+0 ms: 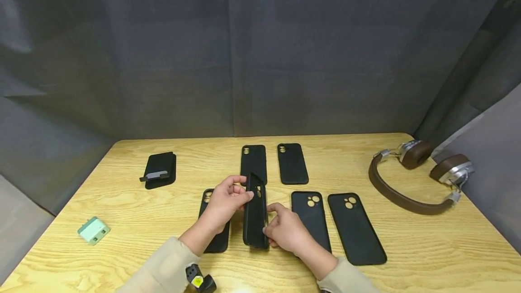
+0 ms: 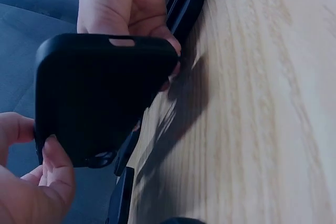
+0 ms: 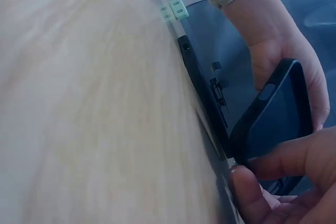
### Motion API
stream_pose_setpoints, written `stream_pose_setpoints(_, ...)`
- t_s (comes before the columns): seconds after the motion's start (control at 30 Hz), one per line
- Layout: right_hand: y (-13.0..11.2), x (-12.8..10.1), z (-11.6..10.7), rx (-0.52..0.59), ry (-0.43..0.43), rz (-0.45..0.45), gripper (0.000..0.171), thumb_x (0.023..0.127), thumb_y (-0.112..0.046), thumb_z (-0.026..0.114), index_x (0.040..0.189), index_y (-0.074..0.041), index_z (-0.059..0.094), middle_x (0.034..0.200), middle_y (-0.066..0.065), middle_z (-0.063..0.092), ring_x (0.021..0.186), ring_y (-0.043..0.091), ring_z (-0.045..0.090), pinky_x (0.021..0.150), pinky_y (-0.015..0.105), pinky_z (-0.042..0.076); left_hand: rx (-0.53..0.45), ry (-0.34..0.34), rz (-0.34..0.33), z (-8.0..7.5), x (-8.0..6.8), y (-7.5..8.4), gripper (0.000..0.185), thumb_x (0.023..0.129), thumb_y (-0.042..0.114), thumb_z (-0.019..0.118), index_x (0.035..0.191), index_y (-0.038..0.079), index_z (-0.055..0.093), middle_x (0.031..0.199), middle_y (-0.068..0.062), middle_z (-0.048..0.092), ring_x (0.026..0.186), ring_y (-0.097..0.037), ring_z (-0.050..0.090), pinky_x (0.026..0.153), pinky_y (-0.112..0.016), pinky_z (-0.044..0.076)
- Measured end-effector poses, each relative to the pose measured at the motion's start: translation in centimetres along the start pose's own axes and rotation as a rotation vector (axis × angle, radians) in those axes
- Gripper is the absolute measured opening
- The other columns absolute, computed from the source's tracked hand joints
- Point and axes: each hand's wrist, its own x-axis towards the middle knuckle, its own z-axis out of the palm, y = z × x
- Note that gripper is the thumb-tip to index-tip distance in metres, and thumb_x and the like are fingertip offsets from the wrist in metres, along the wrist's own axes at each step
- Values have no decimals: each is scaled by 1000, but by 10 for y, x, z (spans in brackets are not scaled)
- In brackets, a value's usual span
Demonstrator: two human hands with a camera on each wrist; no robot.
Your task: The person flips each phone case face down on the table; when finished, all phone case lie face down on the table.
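The black phone case (image 1: 255, 214) is a soft, matte shell with a camera cutout near its far end and a slot opening in one short edge. It stands tilted on one long edge above the wooden table, gripped at its far end and its near end, between flat cases.

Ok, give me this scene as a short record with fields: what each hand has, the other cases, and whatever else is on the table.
held item: black phone case, tilted up on its long edge
left hand: grips the case's far end
right hand: grips its near end
flat cases: five black ones, e.g. case by right hand, rightmost case
surface: wooden table
left side: black wallet, pale green charger
right side: brown headphones
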Motion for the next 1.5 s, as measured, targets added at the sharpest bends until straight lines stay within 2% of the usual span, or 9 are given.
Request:
stream_pose_setpoints(0.23,3,2,4,-8,-44,4,46,75,7,62,119,11,48,61,4,57,47,12,54,45,26,42,-9,-26,-27,3,3,-6,38,82,2,63,118,-2,50,76,-3,51,60,-11,51,58,-26,48)
stream_pose_setpoints(0.4,3,4,7,-64,-75,14,48,74,6,62,119,11,49,59,3,56,47,12,51,44,25,37,-2,-25,-41,2,3,-10,40,82,2,63,119,-1,49,75,-3,53,58,-11,52,56,-26,47)
stream_pose_setpoints(0.6,1,6,6,-140,-77,-13,49,71,7,64,118,9,50,57,2,54,47,12,49,44,25,36,-19,-32,-46,4,3,-11,41,82,3,63,120,-1,48,74,-3,53,54,-11,51,55,-26,47)
stream_pose_setpoints(0.9,2,5,7,-111,-78,7,44,76,3,61,118,7,52,57,2,54,46,13,48,43,25,34,-35,-31,-65,10,3,-13,41,84,4,62,122,1,47,72,-2,52,52,-10,49,52,-23,45)
stream_pose_setpoints(1.03,0,0,6,-54,-70,19,35,84,-2,56,118,6,53,58,3,55,46,13,50,44,25,37,-35,-25,-56,13,2,-15,41,85,6,62,122,0,46,72,-1,52,51,-10,49,52,-23,46)
stream_pose_setpoints(1.17,-6,-8,1,124,-44,47,32,92,-8,51,120,7,51,68,8,58,53,13,57,51,29,50,-26,-6,-55,16,2,-16,42,85,7,63,123,0,45,73,-2,50,51,-10,49,52,-24,46)
stream_pose_setpoints(1.27,-11,-14,-5,218,-14,53,36,95,-16,50,121,8,51,77,12,58,61,13,59,58,32,55,-8,16,-53,19,2,-17,42,85,8,62,123,0,45,74,-2,49,51,-10,48,52,-25,46)
stream_pose_setpoints(1.4,-17,-22,-10,212,-2,29,43,94,-26,54,122,6,52,81,10,61,67,15,62,63,33,56,4,34,-38,23,1,-19,42,87,8,60,125,0,44,75,-2,48,55,-10,49,52,-24,46)
stream_pose_setpoints(1.5,-21,-26,-12,171,-9,-1,45,90,-29,59,119,4,55,80,7,63,68,18,64,61,32,55,-3,39,-15,26,0,-20,42,88,8,58,126,-1,41,76,-2,47,57,-9,49,51,-23,46)
